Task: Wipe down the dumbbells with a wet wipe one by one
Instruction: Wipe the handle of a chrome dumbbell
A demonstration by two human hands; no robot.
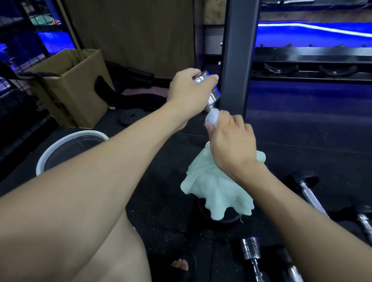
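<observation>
A chrome dumbbell (pixel 213 96) stands tilted in front of me, its black bottom plate (pixel 229 221) on the floor. My left hand (pixel 188 91) grips its shiny top end. My right hand (pixel 232 137) holds a pale green wet cloth (pixel 212 187) wrapped round the bar just below; the cloth hangs down and hides most of the bar. Several other chrome-handled dumbbells (pixel 256 263) lie on the dark floor at the right and lower right.
A white-rimmed basin (pixel 43 160) sits on the floor at the left, with a cardboard box (pixel 73 88) behind it. The black post of a dumbbell rack (pixel 239 41) rises right behind my hands. A small loose plate (pixel 129 116) lies near the box. My slippered foot (pixel 178 265) is below.
</observation>
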